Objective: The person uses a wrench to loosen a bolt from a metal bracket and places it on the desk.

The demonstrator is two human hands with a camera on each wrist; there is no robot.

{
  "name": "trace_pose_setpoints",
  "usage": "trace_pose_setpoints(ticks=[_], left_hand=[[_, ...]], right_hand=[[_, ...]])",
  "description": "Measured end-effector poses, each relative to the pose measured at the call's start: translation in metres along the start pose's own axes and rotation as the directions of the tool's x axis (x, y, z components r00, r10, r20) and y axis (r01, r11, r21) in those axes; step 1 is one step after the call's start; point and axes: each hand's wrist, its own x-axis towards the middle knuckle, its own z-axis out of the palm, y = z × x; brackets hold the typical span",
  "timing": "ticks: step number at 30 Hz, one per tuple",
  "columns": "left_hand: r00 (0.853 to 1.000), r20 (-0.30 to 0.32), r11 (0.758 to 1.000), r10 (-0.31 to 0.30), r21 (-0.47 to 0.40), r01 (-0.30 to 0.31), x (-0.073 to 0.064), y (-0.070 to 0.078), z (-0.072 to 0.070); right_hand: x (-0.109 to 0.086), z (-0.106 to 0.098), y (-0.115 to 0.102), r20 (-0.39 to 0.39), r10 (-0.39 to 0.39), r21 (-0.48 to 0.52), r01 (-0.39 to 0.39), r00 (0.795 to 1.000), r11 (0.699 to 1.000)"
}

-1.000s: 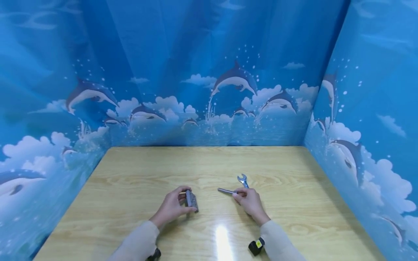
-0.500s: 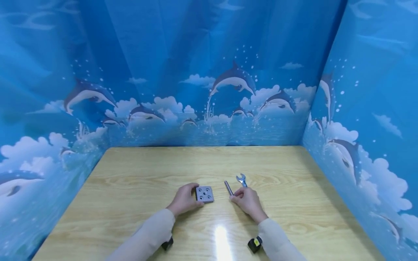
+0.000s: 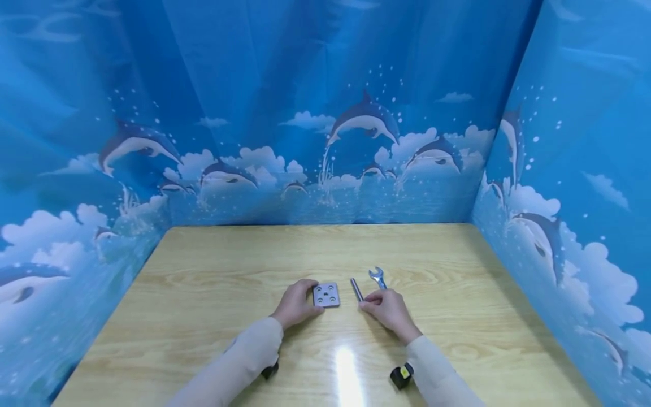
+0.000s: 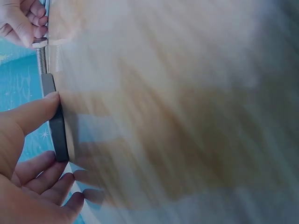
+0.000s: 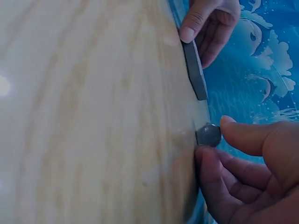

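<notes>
My left hand [image 3: 296,304] holds a square grey metal plate [image 3: 326,295] by its edges, thumb on the near side and fingers on the far side. Several round holes show in its upper face. Edge-on in the left wrist view, the plate [image 4: 55,119] lies flat, close to the tabletop. To its right, my right hand [image 3: 390,311] pinches a metal bolt [image 3: 357,289] at its hex head between thumb and index finger. The bolt's threaded shaft [image 4: 42,60] points away from me, apart from the plate. Just beyond the right fingers lies an open-ended wrench [image 3: 378,276], its handle partly hidden.
The pale wood-grain table [image 3: 213,265] reaches back to a blue curtain [image 3: 285,102] printed with dolphins. Curtain also hangs along both sides. A black wrist camera [image 3: 402,375] sits under the right sleeve.
The left hand has moved right and away from me, turning the plate from tilted on edge to flat, holes up. The bolt has swung from pointing left to pointing away; the right hand stays nearly in place.
</notes>
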Motion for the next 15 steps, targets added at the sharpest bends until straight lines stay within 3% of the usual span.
trace_pose_setpoints(ticks=[5,9,12,15], left_hand=[[1.0,0.019,1.0,0.015,0.01,-0.015,-0.003,-0.004,0.0],[0.999,0.03,0.999,0.037,0.02,-0.037,-0.006,-0.012,-0.004],[0.998,0.059,0.999,0.035,0.028,-0.037,-0.007,-0.017,-0.015],[0.997,0.063,0.999,0.039,0.033,-0.041,-0.008,-0.018,-0.034]], right_hand=[[0.001,-0.009,0.002,0.029,-0.02,0.03,0.019,0.999,0.999],[0.004,-0.03,0.002,0.057,-0.024,0.056,0.021,0.998,0.998],[0.009,-0.053,0.004,0.066,-0.063,-0.01,0.064,0.996,0.998],[0.014,-0.079,0.003,0.055,-0.161,-0.09,0.165,0.985,0.982]])
